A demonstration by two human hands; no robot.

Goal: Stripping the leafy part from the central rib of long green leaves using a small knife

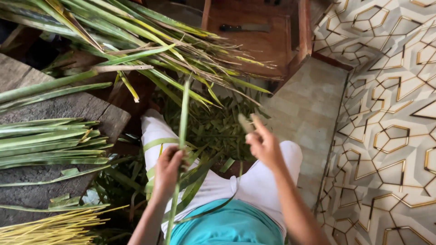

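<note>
Left hand (167,170) has its grip clamped shut around a long narrow green palm leaf strip (183,113), held near upright above the lap, and the right hand (263,143) is raised just beside it, blurred, fingers pinched together on what looks like a small pale blade or sliver (245,122) — hard to tell which. The strip runs from below the left fist up toward the loose bundle of long green and yellowing palm fronds (150,45) lying across the top of the view. Doing this well, by my reading, means keeping the strip taut in the left fist and drawing the right hand cleanly along its length, away from the knuckles. Below the hands, white trousers (254,181) and a teal shirt hem (227,227), with a heap of short green leaf offcuts (213,129) on the floor between the knees. Out to the left, a worn grey wooden surface (59,109) carries a stack of trimmed green leaf blades (45,143), and a sheaf of thin yellow leaf ribs (50,229) sits at the near corner. Far back, a dark-handled knife (245,27) rests on a brown wooden stool (268,45), well apart.
</note>
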